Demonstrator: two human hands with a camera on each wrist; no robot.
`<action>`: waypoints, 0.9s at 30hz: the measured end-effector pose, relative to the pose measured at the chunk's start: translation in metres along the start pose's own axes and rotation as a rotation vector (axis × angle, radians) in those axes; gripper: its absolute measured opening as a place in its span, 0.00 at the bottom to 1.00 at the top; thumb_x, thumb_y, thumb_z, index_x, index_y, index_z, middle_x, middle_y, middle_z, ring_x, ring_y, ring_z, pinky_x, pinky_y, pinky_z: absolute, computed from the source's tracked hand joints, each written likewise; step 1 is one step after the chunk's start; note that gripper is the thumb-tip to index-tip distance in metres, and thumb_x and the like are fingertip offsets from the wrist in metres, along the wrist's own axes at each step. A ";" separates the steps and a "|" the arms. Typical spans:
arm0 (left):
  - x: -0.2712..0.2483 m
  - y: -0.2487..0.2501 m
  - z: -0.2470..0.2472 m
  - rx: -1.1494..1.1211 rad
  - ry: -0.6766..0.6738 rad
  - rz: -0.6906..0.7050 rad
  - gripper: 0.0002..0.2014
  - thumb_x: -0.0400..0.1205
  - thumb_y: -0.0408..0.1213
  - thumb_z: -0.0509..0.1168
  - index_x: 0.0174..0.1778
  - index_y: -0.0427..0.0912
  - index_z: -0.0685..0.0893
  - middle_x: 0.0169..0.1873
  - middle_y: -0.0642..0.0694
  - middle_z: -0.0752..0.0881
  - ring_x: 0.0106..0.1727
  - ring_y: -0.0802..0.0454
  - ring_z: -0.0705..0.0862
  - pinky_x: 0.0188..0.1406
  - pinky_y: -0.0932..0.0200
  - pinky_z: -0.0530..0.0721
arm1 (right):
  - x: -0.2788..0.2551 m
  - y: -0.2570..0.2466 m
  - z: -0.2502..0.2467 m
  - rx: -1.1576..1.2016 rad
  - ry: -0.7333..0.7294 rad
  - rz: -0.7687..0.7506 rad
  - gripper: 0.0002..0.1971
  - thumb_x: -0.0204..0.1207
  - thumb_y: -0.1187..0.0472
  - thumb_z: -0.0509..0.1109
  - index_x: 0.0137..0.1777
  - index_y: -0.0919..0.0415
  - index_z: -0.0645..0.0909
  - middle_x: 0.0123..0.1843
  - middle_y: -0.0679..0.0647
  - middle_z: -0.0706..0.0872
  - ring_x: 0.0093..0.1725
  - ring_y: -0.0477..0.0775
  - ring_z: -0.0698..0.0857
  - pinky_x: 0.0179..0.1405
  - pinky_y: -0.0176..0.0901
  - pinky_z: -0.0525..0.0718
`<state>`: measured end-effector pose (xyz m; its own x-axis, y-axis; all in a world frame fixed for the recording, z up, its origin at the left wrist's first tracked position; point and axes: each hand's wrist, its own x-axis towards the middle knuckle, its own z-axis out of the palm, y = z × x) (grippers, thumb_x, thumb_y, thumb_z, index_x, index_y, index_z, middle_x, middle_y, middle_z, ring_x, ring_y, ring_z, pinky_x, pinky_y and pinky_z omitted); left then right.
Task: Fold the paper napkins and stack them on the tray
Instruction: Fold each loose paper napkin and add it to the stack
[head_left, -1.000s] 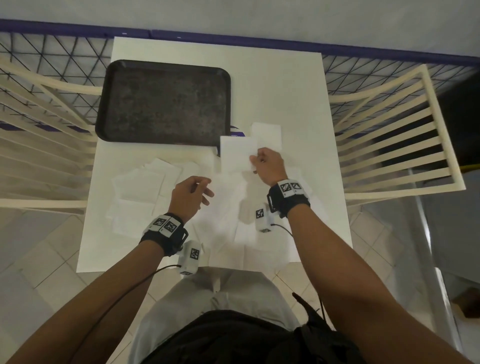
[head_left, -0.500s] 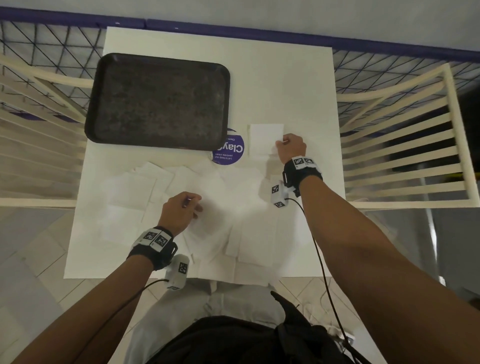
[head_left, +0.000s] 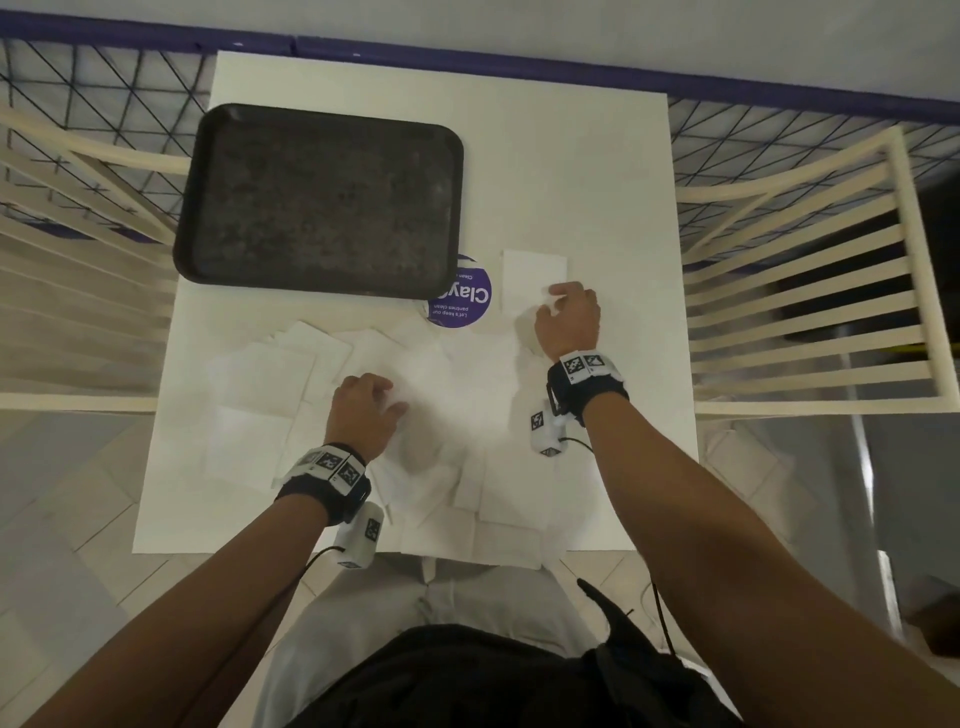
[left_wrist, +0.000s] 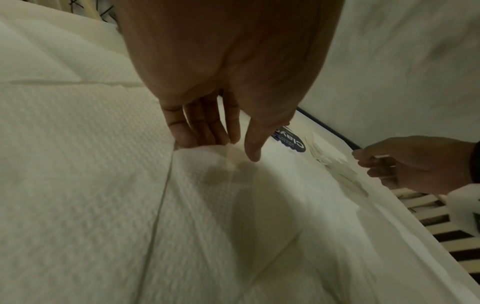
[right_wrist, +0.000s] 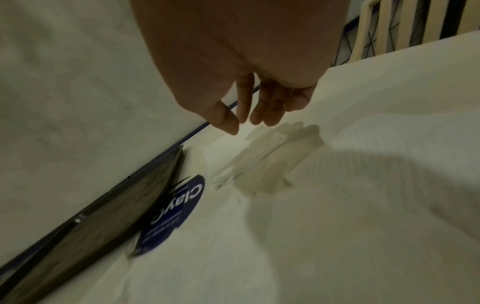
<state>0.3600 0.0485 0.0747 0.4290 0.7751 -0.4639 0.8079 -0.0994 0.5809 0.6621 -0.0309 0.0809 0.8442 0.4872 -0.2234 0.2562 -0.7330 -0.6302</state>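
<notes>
A dark, bare tray lies at the table's far left; its edge also shows in the right wrist view. Right of it a small pile of folded white napkins rests on the table. My right hand hovers over the pile's near edge, fingers relaxed and holding nothing. Several unfolded napkins are spread across the near half of the table. My left hand is down on this spread. Its fingertips touch the raised edge of one napkin, with the thumb apart.
A round purple sticker is partly under the tray's near right corner. Cream slatted chairs stand on both sides of the white table. A wall with a blue rail runs behind. Some napkins overhang the near edge.
My right hand carried a folded napkin to the pile right of the sticker, let it go and drew back slightly. My left hand sank onto the spread napkins.
</notes>
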 end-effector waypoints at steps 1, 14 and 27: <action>0.000 0.000 0.000 0.020 -0.011 0.012 0.17 0.78 0.42 0.79 0.61 0.42 0.86 0.51 0.46 0.81 0.56 0.43 0.82 0.63 0.47 0.83 | -0.012 0.000 0.004 0.027 -0.019 -0.036 0.12 0.74 0.66 0.69 0.56 0.55 0.83 0.52 0.53 0.84 0.55 0.57 0.83 0.61 0.52 0.81; -0.012 0.001 -0.014 -0.121 0.022 0.066 0.05 0.83 0.39 0.74 0.47 0.43 0.85 0.41 0.50 0.87 0.45 0.46 0.86 0.47 0.54 0.85 | -0.128 -0.017 0.053 0.070 -0.437 -0.236 0.10 0.77 0.53 0.77 0.53 0.57 0.91 0.49 0.50 0.92 0.44 0.44 0.86 0.49 0.33 0.81; -0.024 0.011 -0.043 -0.260 0.021 0.108 0.29 0.82 0.45 0.75 0.77 0.44 0.74 0.58 0.52 0.82 0.57 0.53 0.81 0.58 0.61 0.78 | -0.143 -0.047 0.035 0.113 -0.468 -0.248 0.17 0.79 0.53 0.76 0.64 0.59 0.85 0.43 0.56 0.92 0.44 0.56 0.90 0.54 0.47 0.86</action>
<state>0.3410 0.0551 0.1207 0.4961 0.7820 -0.3774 0.6259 -0.0208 0.7796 0.5130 -0.0489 0.1165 0.4583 0.8174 -0.3489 0.3470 -0.5260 -0.7765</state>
